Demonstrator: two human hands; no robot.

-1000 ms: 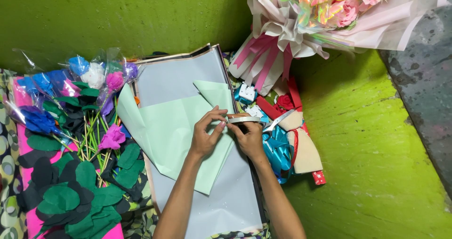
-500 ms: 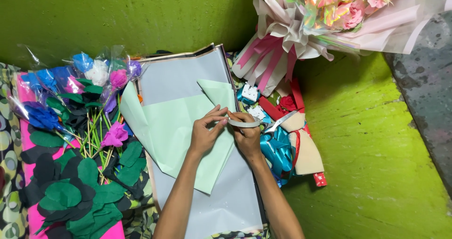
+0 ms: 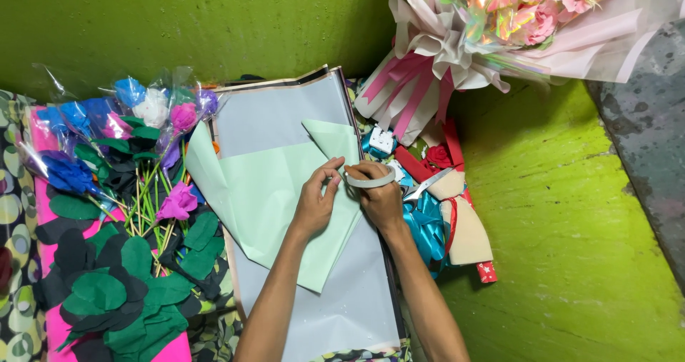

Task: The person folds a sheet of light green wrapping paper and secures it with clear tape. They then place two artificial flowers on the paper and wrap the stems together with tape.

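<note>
Green walls and a green floor frame the work spot, where a grey wrapping sheet [image 3: 285, 119] lies flat with a pale green sheet [image 3: 271, 191] folded over it. Both hands meet at the fold's right edge: the right hand [image 3: 382, 198] grips a roll of clear tape [image 3: 371, 179], and the left hand [image 3: 317, 201] pinches at its loose end. As I judge it, the fold is made but not yet taped down, and the wrapped paper flowers [image 3: 107, 134] at the left wait unbundled. A finished pink bouquet [image 3: 514, 27] and scissors [image 3: 427, 185] sit to the right. Compared with 1 second ago, the hands have barely shifted, staying together on the tape.
</note>
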